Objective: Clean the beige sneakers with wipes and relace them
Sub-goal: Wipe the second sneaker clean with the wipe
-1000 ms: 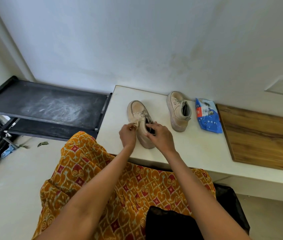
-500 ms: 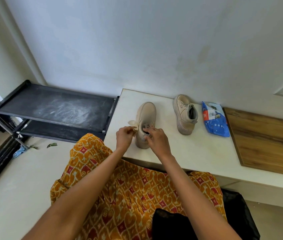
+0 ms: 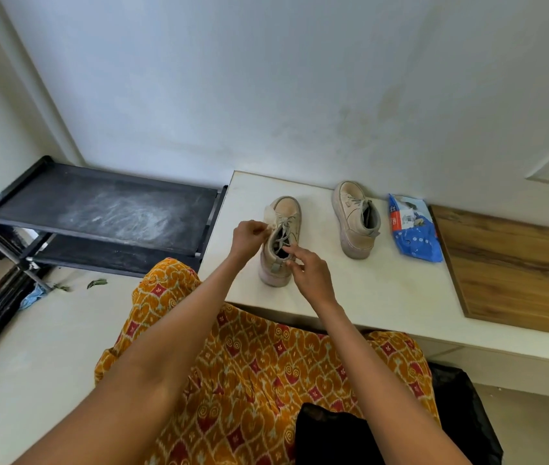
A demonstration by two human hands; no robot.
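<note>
My left hand point(image 3: 248, 234) pinches a wipe point(image 3: 270, 219) beside the near sneaker point(image 3: 281, 239). My right hand point(image 3: 306, 268), fingers curled, steadies its heel. I should rub gently.

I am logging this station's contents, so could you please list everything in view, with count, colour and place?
sneakers: two, beige, on the white counter; near sneaker under the hands, far sneaker to its right
wipe: one, whitish, against the near sneaker's left side
wipes pack: one, blue, right of the far sneaker
wooden board: one, brown, counter's right end
shelf rack: one, black, left of the counter
patterned garment: one, orange, below the arms
left hand: pinches the wipe
right hand: fingers at the near sneaker's collar; grip unclear
</note>
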